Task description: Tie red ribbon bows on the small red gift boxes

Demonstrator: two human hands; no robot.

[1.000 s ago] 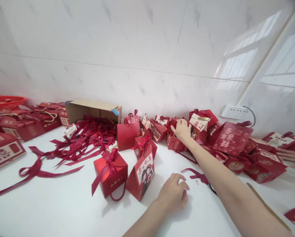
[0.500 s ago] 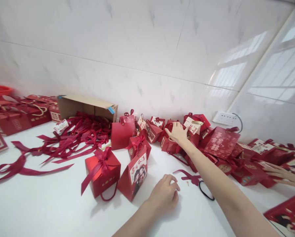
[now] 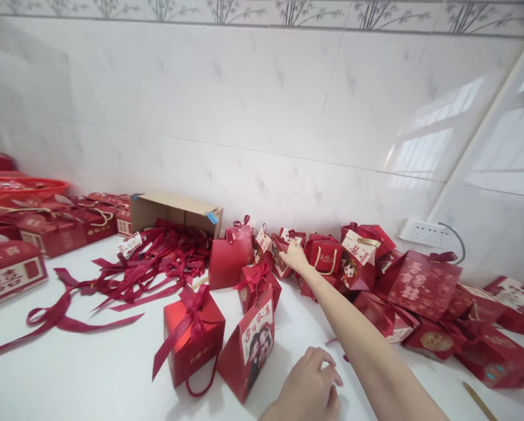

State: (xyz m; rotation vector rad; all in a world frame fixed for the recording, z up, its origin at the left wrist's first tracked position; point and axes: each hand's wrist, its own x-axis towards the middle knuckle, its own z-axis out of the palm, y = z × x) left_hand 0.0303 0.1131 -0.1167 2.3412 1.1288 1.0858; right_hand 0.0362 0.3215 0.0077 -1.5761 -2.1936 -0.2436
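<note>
My right hand (image 3: 294, 257) stretches far across the table to a small triangular red gift box (image 3: 279, 262) by the wall. Its fingers are closed on the box's upper edge and partly cover it. Next to it stands a red gift box with a cord handle (image 3: 325, 254). My left hand (image 3: 312, 383) rests low over the white table (image 3: 113, 374), loosely curled with fingers apart and holding nothing. To its left are a triangular box with a couple's picture (image 3: 248, 348) and a square red box with a ribbon bow (image 3: 194, 333).
A cardboard box (image 3: 176, 202) lies on its side, spilling dark red ribbons (image 3: 169, 257). More red gift boxes are piled at right (image 3: 423, 286) and left (image 3: 11, 272). A power strip (image 3: 426, 233) sits by the tiled wall (image 3: 244, 105).
My right hand has moved left, from the cord-handled box to the triangular one. My left hand stays loosely curled. The view has tilted up, and the other person's hand at right has gone from sight.
</note>
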